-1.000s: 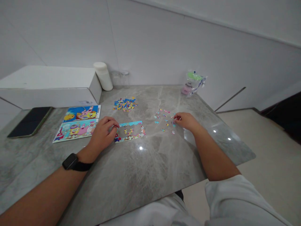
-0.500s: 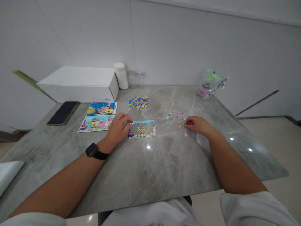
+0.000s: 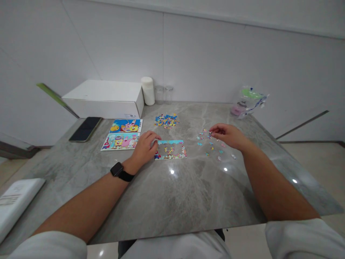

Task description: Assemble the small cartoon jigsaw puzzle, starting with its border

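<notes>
The partly assembled jigsaw puzzle (image 3: 175, 157) lies flat mid-table, a colourful border with joined pieces inside and gaps between. My left hand (image 3: 147, 145) rests at its left edge, fingers loosely bent and apart, thumb touching or just over the corner. To the right, loose puzzle pieces (image 3: 212, 148) are scattered face up. At the upper edge of this scatter is my right hand (image 3: 228, 136), thumb and fingertips drawn together around a small puzzle piece that the fingers mostly hide. Two cartoon picture cards (image 3: 122, 141) lie left of my left hand.
A heap of blue and yellow pieces (image 3: 166, 121) sits behind the puzzle. Farther back stand a white box (image 3: 104, 108), a white bottle (image 3: 148, 91) and two glasses (image 3: 168, 95). A phone (image 3: 85, 129) lies left, a plastic bag (image 3: 249, 102) back right, a white packet (image 3: 18, 201) front left.
My right hand has moved away from me, from the right side of the scatter to its upper edge, uncovering several pieces. My left hand stays by the puzzle. The view has shifted slightly.
</notes>
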The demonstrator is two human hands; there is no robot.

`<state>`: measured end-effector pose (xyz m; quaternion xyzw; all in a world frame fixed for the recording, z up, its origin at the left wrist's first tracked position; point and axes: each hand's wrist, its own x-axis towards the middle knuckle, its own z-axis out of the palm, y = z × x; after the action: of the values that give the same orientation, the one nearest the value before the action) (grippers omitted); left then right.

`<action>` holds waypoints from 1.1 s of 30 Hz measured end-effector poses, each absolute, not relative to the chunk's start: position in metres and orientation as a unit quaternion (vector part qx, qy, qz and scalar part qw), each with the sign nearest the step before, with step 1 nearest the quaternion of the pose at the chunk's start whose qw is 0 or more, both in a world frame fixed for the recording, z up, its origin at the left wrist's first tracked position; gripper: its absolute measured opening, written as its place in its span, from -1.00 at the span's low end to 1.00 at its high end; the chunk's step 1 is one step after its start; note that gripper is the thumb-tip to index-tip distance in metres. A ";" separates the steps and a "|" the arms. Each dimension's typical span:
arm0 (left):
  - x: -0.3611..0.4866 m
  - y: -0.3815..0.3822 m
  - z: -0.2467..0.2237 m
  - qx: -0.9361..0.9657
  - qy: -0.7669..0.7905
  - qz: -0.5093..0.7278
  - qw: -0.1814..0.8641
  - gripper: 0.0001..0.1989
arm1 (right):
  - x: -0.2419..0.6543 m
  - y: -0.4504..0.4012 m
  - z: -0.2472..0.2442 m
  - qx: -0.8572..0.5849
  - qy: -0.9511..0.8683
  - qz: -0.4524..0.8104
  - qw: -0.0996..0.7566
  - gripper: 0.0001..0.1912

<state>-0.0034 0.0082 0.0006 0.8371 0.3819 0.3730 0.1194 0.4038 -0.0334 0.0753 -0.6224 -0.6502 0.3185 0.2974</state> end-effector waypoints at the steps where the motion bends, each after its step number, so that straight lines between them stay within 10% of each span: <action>1: -0.004 0.008 0.001 0.836 0.382 0.375 0.121 -0.77 | 0.393 -0.029 0.083 -0.611 -0.655 0.320 0.308 -0.61; 33: -0.004 0.000 0.006 0.866 0.344 0.336 0.134 -0.76 | 0.223 -0.011 0.001 -0.465 -0.722 0.334 0.389 -0.84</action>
<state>-0.0039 0.0004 0.0062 0.8663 0.3442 0.3362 0.1341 0.2235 -0.0107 0.0012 -0.4646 -0.7218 0.3339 0.3894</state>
